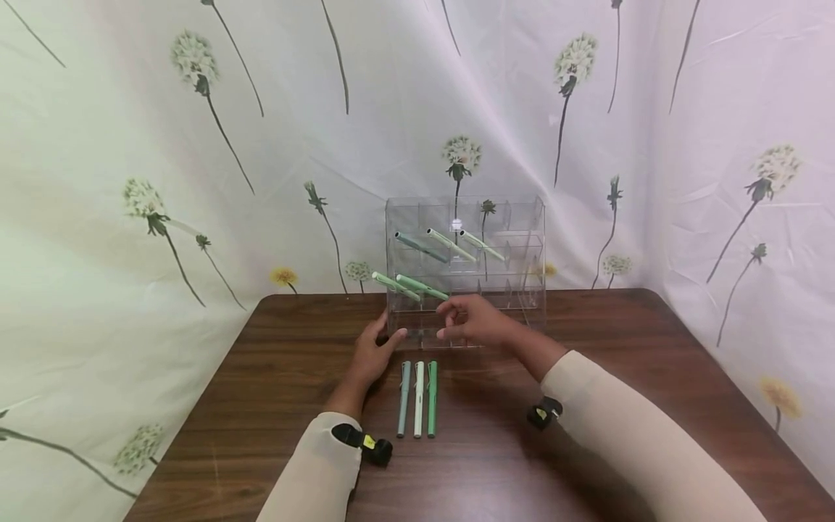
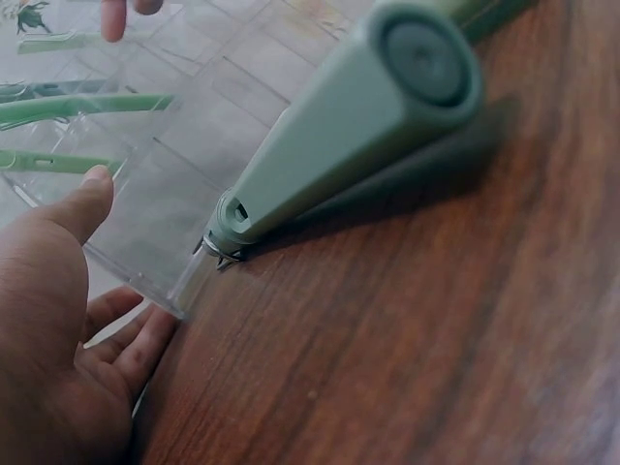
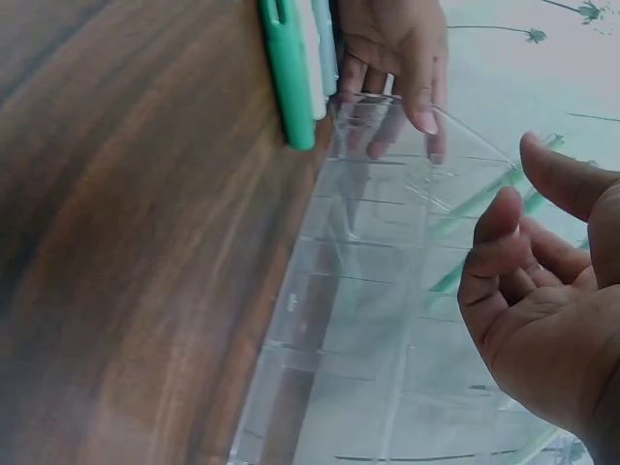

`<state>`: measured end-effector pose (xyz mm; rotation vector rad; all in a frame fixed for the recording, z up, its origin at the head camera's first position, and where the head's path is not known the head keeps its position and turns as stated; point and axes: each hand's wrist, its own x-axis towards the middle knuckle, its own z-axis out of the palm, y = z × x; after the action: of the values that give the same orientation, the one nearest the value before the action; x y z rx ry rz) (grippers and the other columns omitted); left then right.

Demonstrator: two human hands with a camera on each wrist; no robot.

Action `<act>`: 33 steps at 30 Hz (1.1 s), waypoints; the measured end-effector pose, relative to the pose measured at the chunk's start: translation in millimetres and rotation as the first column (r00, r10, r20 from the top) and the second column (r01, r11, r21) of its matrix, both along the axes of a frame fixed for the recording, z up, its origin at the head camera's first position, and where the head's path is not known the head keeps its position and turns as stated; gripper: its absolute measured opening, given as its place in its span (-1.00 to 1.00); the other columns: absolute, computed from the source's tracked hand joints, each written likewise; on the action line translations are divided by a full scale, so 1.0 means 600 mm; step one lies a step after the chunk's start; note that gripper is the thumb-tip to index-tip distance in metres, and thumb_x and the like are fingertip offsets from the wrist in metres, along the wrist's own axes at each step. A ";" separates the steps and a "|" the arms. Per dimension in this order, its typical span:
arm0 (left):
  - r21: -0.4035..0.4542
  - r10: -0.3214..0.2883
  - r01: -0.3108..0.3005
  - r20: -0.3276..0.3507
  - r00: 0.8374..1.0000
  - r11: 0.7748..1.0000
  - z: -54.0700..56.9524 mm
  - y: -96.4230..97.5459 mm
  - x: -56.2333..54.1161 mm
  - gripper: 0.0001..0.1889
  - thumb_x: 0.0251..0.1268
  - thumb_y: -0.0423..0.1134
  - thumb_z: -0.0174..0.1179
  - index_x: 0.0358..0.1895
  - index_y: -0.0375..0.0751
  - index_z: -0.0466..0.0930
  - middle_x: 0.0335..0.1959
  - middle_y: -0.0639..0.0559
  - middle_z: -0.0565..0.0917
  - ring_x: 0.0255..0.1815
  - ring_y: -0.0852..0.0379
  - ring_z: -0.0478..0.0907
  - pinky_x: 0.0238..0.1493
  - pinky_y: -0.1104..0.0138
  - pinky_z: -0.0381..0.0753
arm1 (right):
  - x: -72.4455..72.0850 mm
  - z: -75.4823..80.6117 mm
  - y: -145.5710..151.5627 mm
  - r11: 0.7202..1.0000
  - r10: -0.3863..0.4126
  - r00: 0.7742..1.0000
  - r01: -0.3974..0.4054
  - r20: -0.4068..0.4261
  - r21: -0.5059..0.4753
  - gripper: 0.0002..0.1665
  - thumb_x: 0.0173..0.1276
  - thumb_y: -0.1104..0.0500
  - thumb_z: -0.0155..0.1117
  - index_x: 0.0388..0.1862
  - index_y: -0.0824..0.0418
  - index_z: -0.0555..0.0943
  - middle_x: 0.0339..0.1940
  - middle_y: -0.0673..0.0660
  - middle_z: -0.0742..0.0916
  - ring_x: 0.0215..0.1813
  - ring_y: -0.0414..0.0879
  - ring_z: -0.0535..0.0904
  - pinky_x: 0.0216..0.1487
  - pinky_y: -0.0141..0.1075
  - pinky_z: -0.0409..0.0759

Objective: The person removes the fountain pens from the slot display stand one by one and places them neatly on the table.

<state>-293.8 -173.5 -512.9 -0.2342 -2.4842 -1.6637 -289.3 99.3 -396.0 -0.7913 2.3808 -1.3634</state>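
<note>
Right hand (image 1: 479,319): before the clear rack (image 1: 525,286), fingers loosely bent, thumb apart from them, nothing held. It lies just beside the lower end of a green pen (image 1: 422,287); contact cannot be told.

Left hand (image 1: 375,355): at the rack's lower left corner, thumb in front, fingers behind, gripping it.

Pens in rack, five, all slanted, upper ends to the left. Lower occupied tier: the green pen and a light green pen (image 1: 396,286). Tier above: a blue-grey pen (image 1: 420,246) and two pale green pens (image 1: 450,244).

Risks, as judged: a brush of the right knuckles could unseat the green pen, since it leans free. The rack looks light; a push could slide or tip it if the left grip slackens. Transparent dividers are hard to see, so a pen could catch an edge.

Table (image 1: 248,420), dark wood grain: a grey-blue pen (image 1: 404,399), a white pen (image 1: 419,399) and a bright green pen (image 1: 432,399), side by side before the rack.

Obstructions: right forearm across the rack's lower right front; left hand at the opposite corner.

Beyond: dandelion-print curtain (image 1: 391,94).
</note>
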 end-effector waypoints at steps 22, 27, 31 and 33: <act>-0.022 -0.001 0.001 0.012 1.000 1.000 0.008 -0.003 0.002 -0.19 0.62 0.13 0.30 0.78 0.26 0.14 0.58 -0.25 0.46 0.63 -0.27 0.40 0.64 -0.22 0.35 | -0.055 0.047 -0.022 0.989 -0.128 0.982 0.136 -0.138 0.052 -0.38 0.57 0.12 0.47 0.51 0.27 0.57 0.31 0.43 0.62 -0.51 -0.08 0.58 -0.32 -0.18 0.71; -0.034 0.001 0.000 0.006 1.000 0.999 0.008 -0.002 0.002 -0.20 0.63 0.08 0.30 0.79 0.21 0.14 0.56 -0.29 0.48 0.60 -0.30 0.42 0.61 -0.22 0.39 | -0.065 0.037 -0.033 0.984 -0.155 0.973 0.168 -0.173 0.064 -0.42 0.59 0.12 0.44 0.49 0.28 0.59 0.37 0.41 0.62 -0.50 -0.04 0.61 -0.34 -0.21 0.70; -0.031 0.001 0.000 0.015 1.000 1.000 0.007 -0.002 0.003 -0.20 0.64 0.08 0.29 0.79 0.20 0.14 0.57 -0.30 0.46 0.60 -0.31 0.42 0.60 -0.22 0.40 | -0.069 0.029 -0.045 0.981 -0.172 0.969 0.185 -0.178 0.058 -0.46 0.62 0.11 0.41 0.47 0.27 0.62 0.39 0.37 0.63 -0.32 0.18 0.74 -0.28 -0.15 0.76; -0.022 -0.003 0.003 0.018 1.000 1.000 0.007 -0.002 0.004 -0.21 0.64 0.07 0.29 0.79 0.19 0.15 0.58 -0.30 0.46 0.60 -0.31 0.42 0.60 -0.22 0.40 | -0.069 0.026 -0.050 0.980 -0.175 0.968 0.188 -0.179 0.061 -0.47 0.63 0.11 0.40 0.47 0.26 0.62 0.40 0.36 0.63 -0.20 0.25 0.78 -0.25 -0.14 0.80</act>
<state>-291.4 -174.5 -508.8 -0.2265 -2.5180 -1.6475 -330.7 69.2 -380.3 -0.7112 2.6818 -1.3067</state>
